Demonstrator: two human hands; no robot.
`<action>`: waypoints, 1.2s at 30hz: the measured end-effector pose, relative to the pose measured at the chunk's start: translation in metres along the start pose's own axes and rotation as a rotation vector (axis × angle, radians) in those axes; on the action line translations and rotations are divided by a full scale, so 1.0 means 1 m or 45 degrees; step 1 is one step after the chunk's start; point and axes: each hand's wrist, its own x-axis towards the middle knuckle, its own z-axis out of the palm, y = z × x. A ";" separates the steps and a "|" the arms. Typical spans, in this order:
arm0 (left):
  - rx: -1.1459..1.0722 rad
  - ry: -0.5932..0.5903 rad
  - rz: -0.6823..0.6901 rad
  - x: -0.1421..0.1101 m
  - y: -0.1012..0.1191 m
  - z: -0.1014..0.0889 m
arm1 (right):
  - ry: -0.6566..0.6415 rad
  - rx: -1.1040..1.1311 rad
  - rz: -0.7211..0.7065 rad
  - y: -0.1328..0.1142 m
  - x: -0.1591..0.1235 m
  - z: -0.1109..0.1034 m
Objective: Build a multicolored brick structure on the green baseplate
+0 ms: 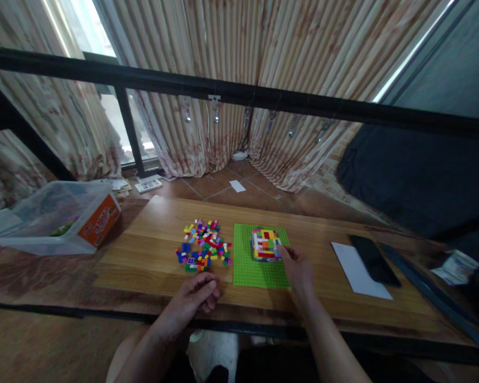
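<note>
At the far left of the frame, a clear plastic bin (56, 246) with an orange label (99, 221) on its end sits beside a wooden bench (143, 255), which stretches across the lower half. Left of centre on the bench lies a scattered pile of small toy building bricks (209, 239) in red, blue, yellow, white, orange, green and purple. Just below the pile, at the bench's near edge, is the person's left hand (199, 292), its fingers loosely curled; whether anything is inside them cannot be told.

Across the top run striped beige curtains (223, 48), behind a black metal rail (263, 96). Below them, at upper centre, a white card (237, 185) lies on the tiled floor (263, 186).

Just right of centre, a lime-green studded baseplate (243, 274) carries a low, boxy, multicoloured brick structure (265, 247). The person's right hand (299, 268) reaches in from the lower right, thumb and fingers close together at the structure's right side; whether they pinch a brick cannot be told.

Farther right lie a white sheet (353, 271), a black smartphone-like slab (375, 260) overlapping it, and a dark strap (423, 284).
</note>
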 end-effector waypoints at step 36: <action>-0.093 0.049 0.071 -0.003 -0.004 0.004 | -0.451 -0.274 -0.807 -0.042 -0.093 0.076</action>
